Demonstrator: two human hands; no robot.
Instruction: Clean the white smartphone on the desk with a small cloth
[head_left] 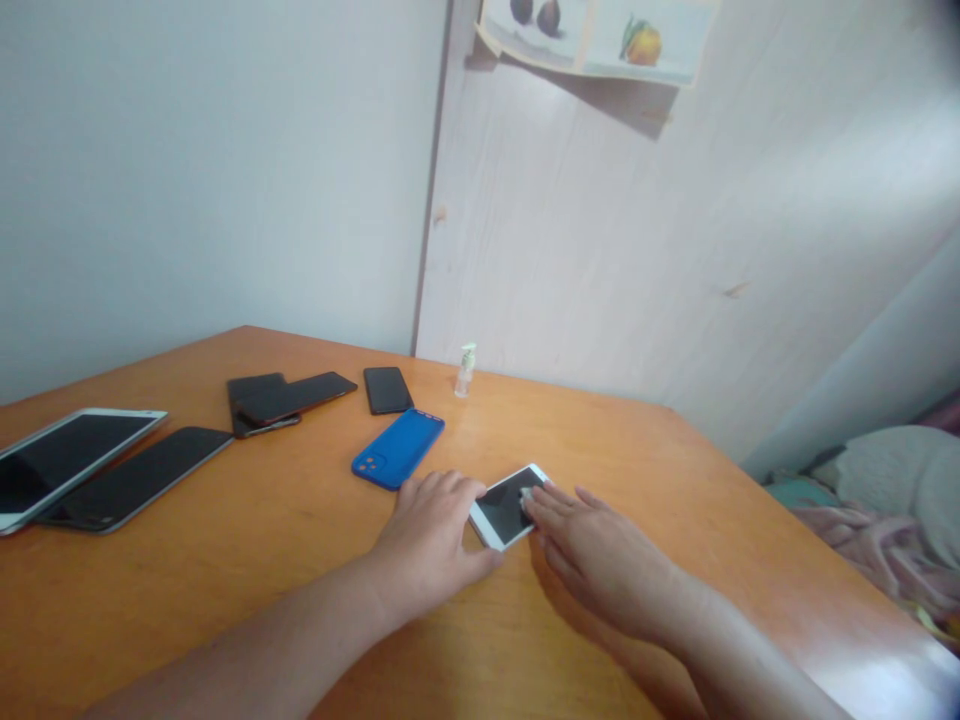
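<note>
A white smartphone with a dark screen lies on the wooden table. My left hand grips its left side, thumb at the near corner and fingers at the far left edge. My right hand presses a small white wipe against the screen; the fingers cover most of the wipe, so its exact kind is hard to see. Just beyond my left hand is a blue phone case, lying with its camera cutouts upward.
A small clear pump bottle stands near the wall. Behind the blue case is a black phone. Two dark phones overlap farther left. A white tablet rests partly on a larger dark device. Bedding lies beyond the table's right edge.
</note>
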